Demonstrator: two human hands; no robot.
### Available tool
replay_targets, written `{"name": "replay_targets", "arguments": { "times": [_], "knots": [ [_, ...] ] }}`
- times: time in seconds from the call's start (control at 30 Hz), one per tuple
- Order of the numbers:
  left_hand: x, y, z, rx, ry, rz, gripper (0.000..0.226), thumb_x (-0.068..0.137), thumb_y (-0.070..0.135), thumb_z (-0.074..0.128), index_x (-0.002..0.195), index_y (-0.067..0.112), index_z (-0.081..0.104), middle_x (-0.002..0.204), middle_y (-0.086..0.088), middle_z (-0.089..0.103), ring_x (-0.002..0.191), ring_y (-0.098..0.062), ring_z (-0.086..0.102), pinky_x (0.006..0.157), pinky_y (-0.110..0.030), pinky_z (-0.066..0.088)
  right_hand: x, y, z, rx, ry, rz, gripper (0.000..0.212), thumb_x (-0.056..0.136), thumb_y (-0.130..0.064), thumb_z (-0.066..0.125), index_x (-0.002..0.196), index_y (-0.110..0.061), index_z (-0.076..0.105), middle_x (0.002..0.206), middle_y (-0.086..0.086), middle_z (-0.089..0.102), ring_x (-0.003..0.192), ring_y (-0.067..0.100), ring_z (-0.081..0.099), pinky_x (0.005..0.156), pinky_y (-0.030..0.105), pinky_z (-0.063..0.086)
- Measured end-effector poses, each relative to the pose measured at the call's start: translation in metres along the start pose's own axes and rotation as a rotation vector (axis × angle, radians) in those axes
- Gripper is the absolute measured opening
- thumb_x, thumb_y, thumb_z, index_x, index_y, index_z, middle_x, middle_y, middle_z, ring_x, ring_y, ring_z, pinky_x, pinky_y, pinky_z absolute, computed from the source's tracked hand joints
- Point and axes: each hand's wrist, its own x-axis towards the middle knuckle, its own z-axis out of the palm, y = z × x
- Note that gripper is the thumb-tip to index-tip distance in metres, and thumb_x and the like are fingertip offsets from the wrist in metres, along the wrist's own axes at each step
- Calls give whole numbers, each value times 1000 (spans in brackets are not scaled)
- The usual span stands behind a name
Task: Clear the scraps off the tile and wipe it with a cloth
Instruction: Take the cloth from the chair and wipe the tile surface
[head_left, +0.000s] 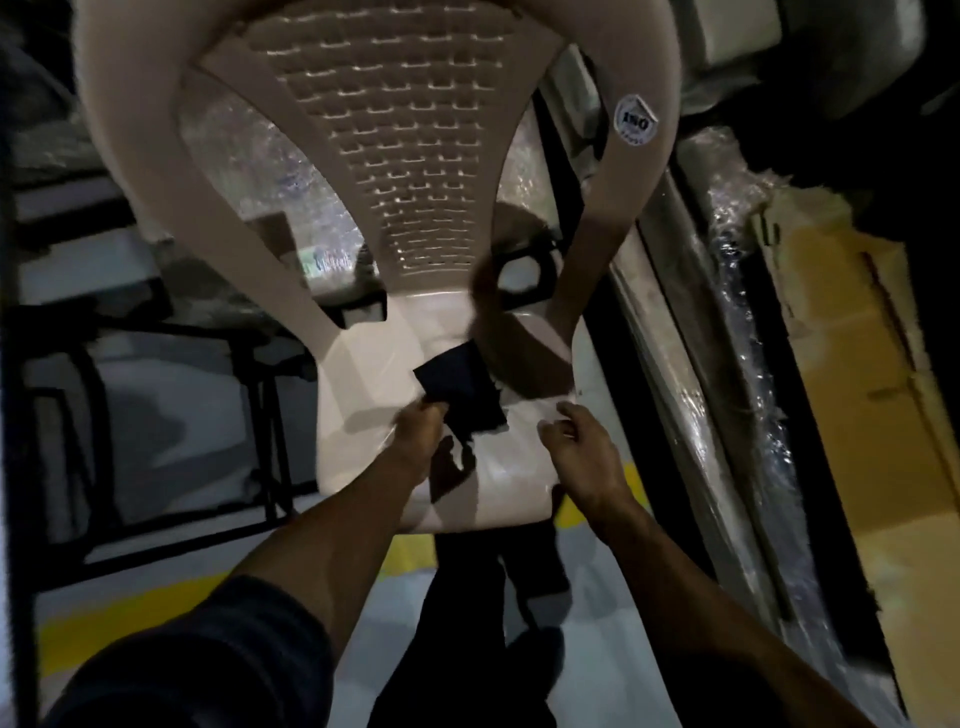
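Observation:
A dark cloth lies on the seat of a beige plastic chair in front of me. My left hand grips the cloth's near left corner with curled fingers. To the right of the cloth, my right hand hovers over the seat with loosely bent fingers and holds nothing. No tile with scraps on it shows plainly in this dim view.
The chair's lattice back rises ahead. A black metal frame stands on the left. Plastic-wrapped slabs and cardboard lean along the right. Yellow lines cross the grey floor near my legs.

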Motion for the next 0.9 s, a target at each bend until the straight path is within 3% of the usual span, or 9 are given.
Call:
{"name": "replay_targets", "arguments": {
  "times": [0.17, 0.27, 0.37, 0.53, 0.6, 0.67, 0.7, 0.8, 0.9],
  "knots": [
    [54, -6, 21, -16, 70, -104, 43, 89, 20, 67, 124, -3, 56, 110, -23, 66, 93, -35, 65, 80, -39, 54, 38, 15, 7, 23, -38, 60, 42, 96, -27, 55, 137, -16, 50, 125, 8, 57, 111, 23, 54, 87, 25, 37],
    [70, -7, 28, -34, 119, -200, 56, 84, 19, 72, 129, -5, 50, 115, -25, 63, 91, -34, 64, 77, -38, 54, 47, 21, 13, 5, -70, 87, 41, 96, -25, 56, 136, -15, 50, 126, 8, 58, 108, 20, 53, 86, 25, 36],
    [64, 4, 33, -166, 35, -194, 41, 92, 8, 57, 130, -4, 50, 120, -22, 61, 77, -27, 58, 63, -34, 49, 53, 27, 15, -17, -61, 102, 41, 95, -26, 57, 134, -15, 52, 126, 9, 59, 115, 25, 55, 93, 32, 41],
    [13, 32, 21, -415, -96, -119, 8, 77, 15, 52, 84, 15, 56, 86, -6, 57, 80, -25, 53, 62, -28, 43, 40, 11, 9, 102, -47, 176, 48, 84, -43, 60, 126, -19, 59, 117, 10, 61, 110, 32, 57, 99, 45, 46],
    [-16, 37, 10, -520, -173, -130, 18, 57, 18, 53, 74, 15, 48, 76, -6, 48, 65, -24, 47, 53, -28, 36, 34, 4, 4, 224, -44, 252, 42, 82, -43, 59, 115, -18, 62, 108, 11, 62, 91, 27, 57, 82, 37, 48],
    [-51, 41, 1, -576, -213, -87, 4, 64, 12, 44, 67, 14, 42, 67, -4, 44, 56, -21, 43, 51, -28, 33, 22, -9, -5, 370, -47, 302, 28, 97, -33, 51, 112, -11, 61, 94, 11, 60, 72, 22, 51, 63, 31, 39],
    [-70, 41, -4, -591, -228, -61, 4, 68, 10, 40, 68, 13, 43, 65, -3, 47, 57, -21, 45, 52, -29, 34, 19, -11, -9, 434, -69, 333, 35, 101, -36, 44, 119, -9, 58, 98, 11, 61, 74, 22, 53, 63, 31, 39],
    [-127, 36, -18, -585, -303, -9, 12, 70, 12, 41, 73, 11, 54, 69, -3, 58, 62, -23, 51, 54, -29, 37, -5, -19, -18, 585, -186, 394, 62, 99, -57, 28, 136, -10, 47, 128, 14, 56, 118, 31, 55, 95, 40, 41],
    [-171, 28, -31, -520, -331, 24, 16, 66, 14, 45, 56, 16, 56, 71, -3, 55, 64, -22, 48, 56, -31, 32, -29, -23, -17, 674, -253, 354, 76, 93, -69, 28, 131, -9, 52, 129, 14, 60, 111, 30, 58, 86, 39, 48]
  ]
}}
